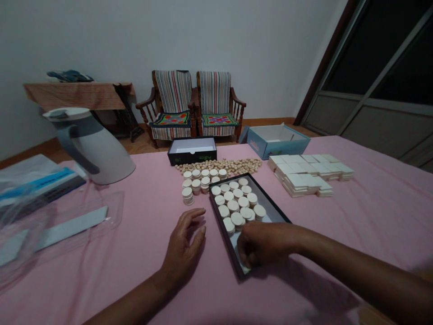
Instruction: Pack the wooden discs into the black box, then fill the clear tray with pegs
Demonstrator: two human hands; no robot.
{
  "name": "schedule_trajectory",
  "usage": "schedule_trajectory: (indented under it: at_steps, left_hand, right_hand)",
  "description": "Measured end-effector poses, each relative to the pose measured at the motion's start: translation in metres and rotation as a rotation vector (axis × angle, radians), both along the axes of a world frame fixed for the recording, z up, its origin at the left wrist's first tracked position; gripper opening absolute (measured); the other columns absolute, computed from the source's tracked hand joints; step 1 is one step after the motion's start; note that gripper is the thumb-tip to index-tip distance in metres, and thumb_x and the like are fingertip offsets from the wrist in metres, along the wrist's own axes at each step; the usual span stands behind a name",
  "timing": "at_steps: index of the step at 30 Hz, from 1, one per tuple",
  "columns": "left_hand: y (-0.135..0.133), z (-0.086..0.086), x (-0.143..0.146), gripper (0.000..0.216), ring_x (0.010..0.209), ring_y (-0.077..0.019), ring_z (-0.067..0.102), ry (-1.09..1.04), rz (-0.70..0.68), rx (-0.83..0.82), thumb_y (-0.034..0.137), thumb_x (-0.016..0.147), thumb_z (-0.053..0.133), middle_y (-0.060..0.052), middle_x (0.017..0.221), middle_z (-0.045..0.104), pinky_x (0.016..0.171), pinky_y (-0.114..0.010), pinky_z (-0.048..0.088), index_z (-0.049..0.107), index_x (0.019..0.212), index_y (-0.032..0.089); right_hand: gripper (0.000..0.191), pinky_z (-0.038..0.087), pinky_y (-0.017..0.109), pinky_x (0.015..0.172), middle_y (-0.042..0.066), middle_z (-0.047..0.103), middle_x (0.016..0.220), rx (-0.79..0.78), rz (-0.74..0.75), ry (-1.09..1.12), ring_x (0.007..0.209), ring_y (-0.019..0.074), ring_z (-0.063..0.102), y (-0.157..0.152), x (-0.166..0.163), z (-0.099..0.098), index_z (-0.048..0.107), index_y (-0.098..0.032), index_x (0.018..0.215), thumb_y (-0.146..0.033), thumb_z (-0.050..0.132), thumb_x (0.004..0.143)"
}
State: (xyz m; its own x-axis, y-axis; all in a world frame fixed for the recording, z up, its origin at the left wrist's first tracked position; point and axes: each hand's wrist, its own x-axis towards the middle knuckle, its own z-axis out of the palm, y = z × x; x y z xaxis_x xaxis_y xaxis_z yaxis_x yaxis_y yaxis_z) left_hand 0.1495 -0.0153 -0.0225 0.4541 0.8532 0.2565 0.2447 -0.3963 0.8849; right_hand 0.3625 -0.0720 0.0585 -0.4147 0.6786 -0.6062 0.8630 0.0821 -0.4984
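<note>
My left hand (185,241) rests on the pink cloth with fingers curved and apart, holding nothing. My right hand (262,243) reaches into the near end of a shallow black-rimmed tray (227,243). Its fingers are closed and point down. A small pale edge shows under the fingertips, but what they hold, if anything, is hidden. Stacks of round white discs (237,219) stand in rows in the tray, packed toward its far and left side. Beyond my left hand, more stacked white discs (196,185) stand on the cloth beside the tray's far left corner.
Many small beige pieces (233,166) lie behind the discs. A black box (192,158) and a blue box (279,146) stand at the far edge. Stacked white square tiles (304,174) lie right. On the left are a jug (101,155) and clear plastic packaging (115,207).
</note>
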Motion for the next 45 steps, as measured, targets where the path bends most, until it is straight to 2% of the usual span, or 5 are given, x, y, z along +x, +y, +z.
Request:
schedule_trajectory:
  at_steps: [6,19,30,38,45]
  left_hand:
    - [0.001,-0.003,-0.001,0.030,0.107,-0.0204,0.059,0.011,-0.009,0.001,0.028,0.091,0.049,-0.009,0.121,0.054,0.092,-0.037,0.049,0.051,0.120,0.023]
    - [0.001,-0.003,0.000,0.029,0.104,-0.0203,0.060,0.037,-0.016,0.018,0.028,0.090,0.049,-0.009,0.116,0.057,0.091,-0.038,0.050,0.052,0.119,0.022]
    - [0.000,-0.004,0.001,0.024,0.099,-0.0190,0.063,0.012,-0.045,0.017,0.025,0.089,0.050,-0.009,0.110,0.060,0.089,-0.037,0.052,0.054,0.112,0.020]
    - [0.000,-0.001,0.002,0.023,0.097,-0.0197,0.064,-0.010,-0.037,0.005,0.024,0.088,0.051,-0.009,0.107,0.061,0.087,-0.037,0.054,0.057,0.110,0.019]
    - [0.000,-0.003,0.002,0.023,0.099,-0.0202,0.063,-0.004,-0.047,0.023,0.023,0.088,0.051,-0.010,0.108,0.061,0.089,-0.039,0.053,0.057,0.110,0.019]
  right_hand:
    - [0.028,0.037,0.020,0.055,0.009,0.070,0.079,0.152,-0.045,-0.066,0.069,0.0143,0.060,-0.005,0.001,0.004,0.073,-0.011,0.087,-0.010,0.050,0.071]
    - [0.021,0.036,0.016,0.051,0.002,0.065,0.070,0.104,-0.154,0.073,0.061,0.0097,0.055,-0.006,0.000,0.002,0.070,-0.013,0.080,-0.008,0.056,0.064]
    - [0.019,0.034,0.018,0.049,0.001,0.062,0.070,0.027,-0.037,0.016,0.061,0.0112,0.052,0.001,-0.008,-0.007,0.066,-0.013,0.083,-0.017,0.063,0.065]
    - [0.015,0.035,0.017,0.050,-0.005,0.054,0.063,0.014,-0.260,0.193,0.057,0.0080,0.049,-0.005,0.007,0.008,0.061,-0.015,0.079,-0.017,0.069,0.066]
    - [0.003,0.038,0.020,0.055,-0.001,0.061,0.065,0.360,-0.575,0.249,0.058,0.0097,0.057,0.011,0.011,-0.001,0.059,-0.015,0.074,-0.013,0.060,0.072]
